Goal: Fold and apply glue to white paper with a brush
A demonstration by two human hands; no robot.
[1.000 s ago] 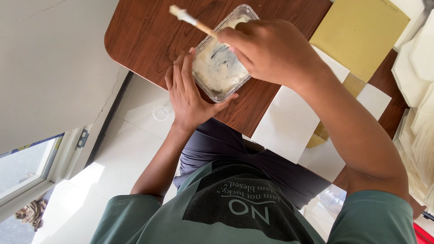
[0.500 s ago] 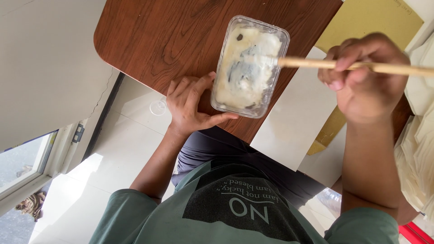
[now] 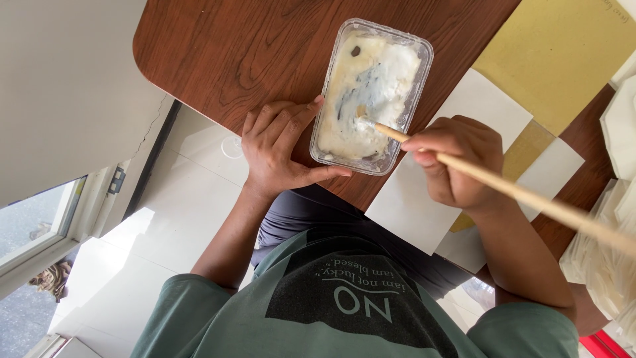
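Note:
A clear rectangular plastic container [image 3: 329, 79] with white paste [image 3: 384, 79] in it lies on a brown wooden table [image 3: 252, 53]. My left hand [image 3: 278, 149] rests flat against the container's near left side, thumb along its near end. My right hand [image 3: 457, 162] grips a long wooden stick [image 3: 530, 195] just right of the container. The stick's tip [image 3: 363, 114] dips into the paste near the middle of the container. Its long end runs off to the lower right.
White paper sheets [image 3: 411, 205] lie under my right hand at the table's near edge. A yellow sheet [image 3: 556, 59] lies at the far right. A pile of white papers [image 3: 616, 132] sits at the right edge. Pale floor tiles [image 3: 165, 225] show left of the table.
My right hand swung the stick from over the container out to the right, then brought its tip back into the paste. My left hand stayed against the container.

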